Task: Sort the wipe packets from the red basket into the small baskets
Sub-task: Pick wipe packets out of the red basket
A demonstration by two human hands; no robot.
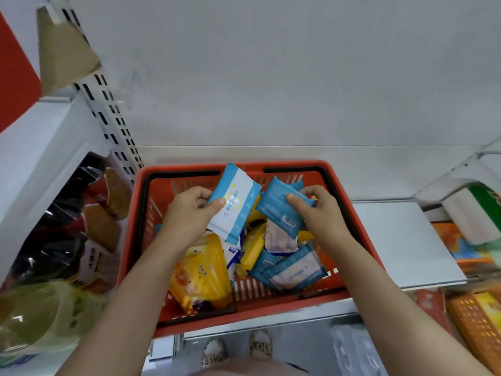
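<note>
At the far left we see a shelf bay crowded with bagged goods (pixel 89 226), dark and brown wrappers with a pale green bag blurred in front, and a slotted white upright (pixel 113 126) rising beside them. Next comes the red basket (pixel 130 240), sitting on the white shelf (pixel 406 240) directly in front of us, its black handles folded down along the rim.

Our left hand (pixel 189 213) hangs over the basket's left side and grips a white packet with light blue ends (pixel 235 204), thumb on its face and fingers curled behind, the packet tilted and lifted clear of the pile. Below it lies a big yellow packet (pixel 200 278) against the near wall, with smaller yellow and white ones heaped toward the middle and a pinkish packet (pixel 279 237) among them.

Our right hand (pixel 322 210) pinches a darker blue packet (pixel 282 210) (barcode side up), also raised above the heap, just beside the white one. Two more blue packets (pixel 292 270) rest in the basket's near right corner.

Further right, the shelf holds boxed goods in orange and green (pixel 471 213), and an orange slotted basket (pixel 477 321) shows at the lower right edge, its contents too blurred to tell.
</note>
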